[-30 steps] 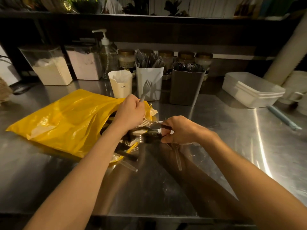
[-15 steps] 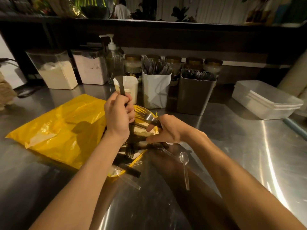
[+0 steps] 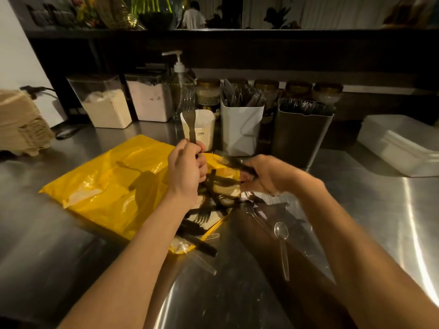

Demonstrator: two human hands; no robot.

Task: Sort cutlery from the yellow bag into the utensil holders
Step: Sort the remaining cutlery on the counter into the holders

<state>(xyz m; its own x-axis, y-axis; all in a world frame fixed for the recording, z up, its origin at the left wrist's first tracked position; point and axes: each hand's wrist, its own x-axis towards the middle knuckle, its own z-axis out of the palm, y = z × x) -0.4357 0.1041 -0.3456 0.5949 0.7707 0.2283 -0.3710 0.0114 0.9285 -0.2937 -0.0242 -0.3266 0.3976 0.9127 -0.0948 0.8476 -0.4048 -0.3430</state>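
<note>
The yellow bag (image 3: 114,186) lies on the steel counter, its mouth facing right with dark plastic cutlery (image 3: 213,193) spilling out. My left hand (image 3: 185,172) is closed around a dark fork (image 3: 189,122) that stands upright, tines up. My right hand (image 3: 266,176), blurred, grips a dark utensil (image 3: 235,163) just above the bag's mouth; its type is unclear. Behind stand a white utensil holder (image 3: 241,129) and a dark grey utensil holder (image 3: 300,134), both holding cutlery. A small cream cup (image 3: 204,129) stands left of them.
A clear plastic spoon (image 3: 282,243) and clear fork (image 3: 255,214) lie on the counter (image 3: 380,222) right of the bag. Canisters (image 3: 104,103), a pump bottle (image 3: 180,91) and jars line the back. Stacked white tubs (image 3: 399,148) sit far right, brown paper (image 3: 21,122) far left.
My left hand has stayed over the bag, its fork standing higher and more upright. My right hand has lifted a dark utensil off the pile, moving up and right. The camera has tilted.
</note>
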